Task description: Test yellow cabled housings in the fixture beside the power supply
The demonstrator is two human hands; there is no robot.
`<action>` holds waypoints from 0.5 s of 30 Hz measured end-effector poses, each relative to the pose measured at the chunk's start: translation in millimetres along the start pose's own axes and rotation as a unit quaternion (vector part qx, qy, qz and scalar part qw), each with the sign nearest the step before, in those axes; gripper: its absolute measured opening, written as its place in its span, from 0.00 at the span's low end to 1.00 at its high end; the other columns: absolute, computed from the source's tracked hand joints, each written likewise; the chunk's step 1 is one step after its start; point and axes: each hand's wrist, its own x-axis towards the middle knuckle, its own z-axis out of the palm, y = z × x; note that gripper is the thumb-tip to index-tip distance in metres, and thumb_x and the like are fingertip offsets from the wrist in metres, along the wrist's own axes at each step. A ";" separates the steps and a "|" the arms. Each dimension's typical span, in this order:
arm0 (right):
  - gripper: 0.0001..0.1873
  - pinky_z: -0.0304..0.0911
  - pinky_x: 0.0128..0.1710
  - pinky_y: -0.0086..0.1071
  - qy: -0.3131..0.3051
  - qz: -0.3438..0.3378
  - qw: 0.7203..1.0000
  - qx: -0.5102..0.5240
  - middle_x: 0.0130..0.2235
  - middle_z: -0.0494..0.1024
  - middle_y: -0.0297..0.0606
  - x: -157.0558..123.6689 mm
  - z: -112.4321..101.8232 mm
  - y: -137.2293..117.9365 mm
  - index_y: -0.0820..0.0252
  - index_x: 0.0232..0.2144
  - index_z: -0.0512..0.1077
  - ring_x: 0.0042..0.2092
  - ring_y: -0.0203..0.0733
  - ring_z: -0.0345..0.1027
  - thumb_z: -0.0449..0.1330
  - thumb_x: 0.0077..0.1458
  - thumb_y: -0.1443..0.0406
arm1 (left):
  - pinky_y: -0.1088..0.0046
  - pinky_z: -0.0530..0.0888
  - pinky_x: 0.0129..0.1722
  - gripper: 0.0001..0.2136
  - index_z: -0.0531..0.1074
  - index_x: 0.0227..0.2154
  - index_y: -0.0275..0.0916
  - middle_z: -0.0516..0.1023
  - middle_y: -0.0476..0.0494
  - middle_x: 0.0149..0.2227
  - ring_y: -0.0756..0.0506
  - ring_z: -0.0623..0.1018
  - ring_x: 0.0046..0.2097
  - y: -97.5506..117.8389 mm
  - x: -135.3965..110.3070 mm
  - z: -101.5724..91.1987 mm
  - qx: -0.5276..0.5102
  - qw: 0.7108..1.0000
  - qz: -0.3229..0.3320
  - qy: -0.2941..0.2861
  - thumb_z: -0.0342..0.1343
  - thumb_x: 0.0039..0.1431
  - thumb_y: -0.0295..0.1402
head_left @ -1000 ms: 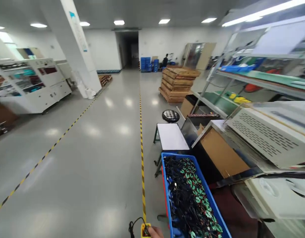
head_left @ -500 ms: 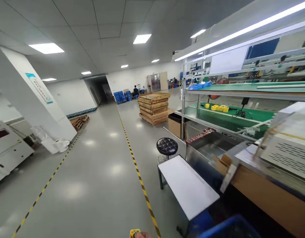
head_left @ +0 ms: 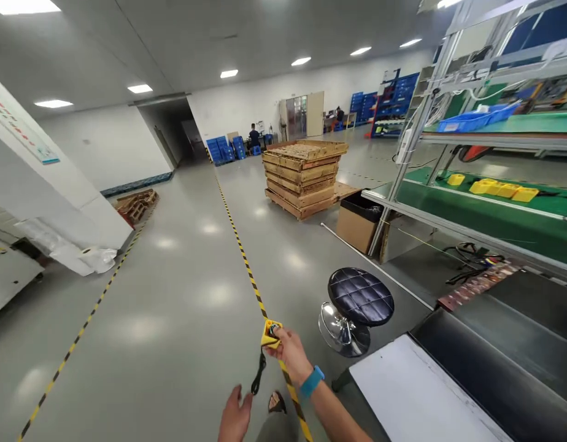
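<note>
Here, the right hand (head_left: 290,351) closes its grip around a small yellow plastic box with a black button (head_left: 270,332), held out above the grey floor. A black cord (head_left: 258,376) dangles from it. The left hand (head_left: 235,418) hovers just below, fingers spread, holding nothing. A blue wristband (head_left: 312,381) circles the right wrist. Nearby stand a black padded round stool (head_left: 361,294) and a white worktop (head_left: 416,399).

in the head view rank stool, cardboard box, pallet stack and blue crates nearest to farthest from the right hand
From the right hand, gripping the yellow switch:
1. stool, just to its right
2. cardboard box, farther ahead on the right
3. pallet stack, mid-floor ahead
4. blue crates, at the far wall
</note>
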 end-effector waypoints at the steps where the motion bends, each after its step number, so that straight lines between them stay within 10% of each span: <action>1: 0.29 0.70 0.35 0.32 0.011 -0.007 1.000 0.010 0.31 0.79 0.39 22.9 3.2 -24.5 0.63 0.34 0.75 0.32 0.40 0.75 0.73 0.37 0.47 | 0.61 0.67 0.65 0.20 0.71 0.56 0.30 0.75 0.30 0.60 0.39 0.73 0.62 31.4 28.8 -8.4 0.003 0.999 0.037 0.002 0.51 0.63 0.33; 7: 0.28 0.72 0.38 0.34 0.101 -0.073 0.989 0.080 0.34 0.82 0.41 156.2 4.4 -153.8 0.64 0.35 0.76 0.36 0.43 0.78 0.73 0.38 0.50 | 0.57 0.60 0.70 0.32 0.64 0.62 0.35 0.65 0.34 0.68 0.37 0.61 0.71 254.4 183.0 -13.7 -0.088 0.929 0.356 -0.057 0.54 0.57 0.46; 15: 0.26 0.66 0.26 0.29 0.176 -0.143 0.961 0.157 0.26 0.80 0.38 368.5 -24.6 -305.6 0.62 0.30 0.74 0.27 0.41 0.74 0.73 0.35 0.49 | 0.67 0.74 0.55 0.31 0.58 0.65 0.36 0.81 0.35 0.52 0.40 0.79 0.56 468.8 374.9 81.4 -0.118 0.904 0.387 -0.137 0.49 0.61 0.42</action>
